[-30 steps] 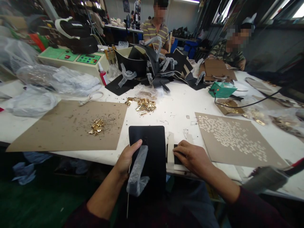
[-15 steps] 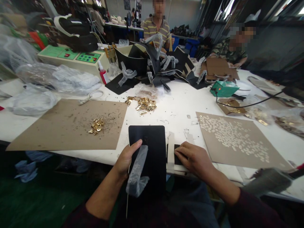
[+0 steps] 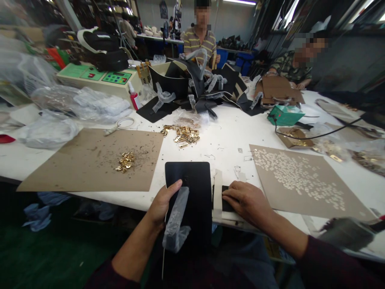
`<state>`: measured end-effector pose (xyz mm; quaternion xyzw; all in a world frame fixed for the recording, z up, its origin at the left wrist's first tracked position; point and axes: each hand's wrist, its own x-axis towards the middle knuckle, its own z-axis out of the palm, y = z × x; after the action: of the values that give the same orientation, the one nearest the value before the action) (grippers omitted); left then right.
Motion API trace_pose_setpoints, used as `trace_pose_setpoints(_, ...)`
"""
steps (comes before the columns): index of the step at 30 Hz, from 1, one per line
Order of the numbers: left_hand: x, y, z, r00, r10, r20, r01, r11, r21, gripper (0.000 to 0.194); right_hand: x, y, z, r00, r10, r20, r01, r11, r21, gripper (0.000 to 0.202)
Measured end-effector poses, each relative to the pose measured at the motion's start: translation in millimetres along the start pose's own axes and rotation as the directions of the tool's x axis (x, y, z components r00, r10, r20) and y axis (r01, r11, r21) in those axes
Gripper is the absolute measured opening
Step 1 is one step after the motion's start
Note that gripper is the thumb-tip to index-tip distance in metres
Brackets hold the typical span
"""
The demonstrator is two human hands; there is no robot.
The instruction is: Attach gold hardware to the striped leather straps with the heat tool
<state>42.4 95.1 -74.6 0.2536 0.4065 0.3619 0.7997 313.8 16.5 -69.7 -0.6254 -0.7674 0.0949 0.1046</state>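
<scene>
My left hand (image 3: 164, 202) is closed on the left edge of a black leather panel (image 3: 198, 200), its thumb lying on the front face. A strap wrapped in clear plastic (image 3: 177, 216) hangs down that face, just below a small dark fitting near the thumb tip. To the right, my right hand (image 3: 248, 200) rests at the table's front edge, fingers pinched together over a dark pad (image 3: 227, 204). Whatever the fingertips hold is hidden. Pale tape (image 3: 217, 192) runs beside the pad, between it and the panel.
Gold metal fittings lie in a pile (image 3: 125, 161) on the left brown board (image 3: 87, 168) and in another pile (image 3: 186, 135) farther back. Small pale pieces cover the right board (image 3: 300, 176). Behind are black bag panels (image 3: 168, 80), a green box (image 3: 285, 115) and two co-workers.
The whole view has shifted slightly down and to the right. Both hands keep the same hold on the panel and at the pad.
</scene>
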Motion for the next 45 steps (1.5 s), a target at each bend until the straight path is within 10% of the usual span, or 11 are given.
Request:
trace_pose_setpoints(7,2,-1,-2.8,0.999,-0.038,-0.007,0.038,0.999,0.005,0.050,-15,9,19,0.983,0.120,-0.141,-0.066,0.939,0.338,0.015)
trace_pose_setpoints(20,-5,-7,-6.7,0.996,0.066,0.055,-0.065,0.997,-0.029,0.043,-4,21,26,0.985,0.148,0.090,-0.169,0.936,0.309,0.016)
trace_pose_setpoints(26,-33,5,-2.5,0.999,0.037,-0.004,-0.037,0.999,0.012,0.043,-19,-24,-2,0.957,0.236,-0.168,-0.124,0.857,0.500,0.025)
trace_pose_setpoints(32,-73,13,35.2,0.953,0.276,0.127,-0.295,0.943,0.158,0.059,-12,-109,-52,0.963,0.171,-0.209,0.029,0.703,0.710,0.042)
trace_pose_setpoints(38,-99,-15,80.2,0.878,0.459,0.134,-0.475,0.868,0.144,0.079,-13,-133,-72,0.984,0.162,-0.071,-0.038,0.585,0.810,0.094)
trace_pose_setpoints(45,-101,-36,103.3,0.853,0.502,0.138,-0.521,0.817,0.246,0.052,-41,-107,-76,0.950,0.310,-0.028,-0.082,0.336,0.938,0.036)
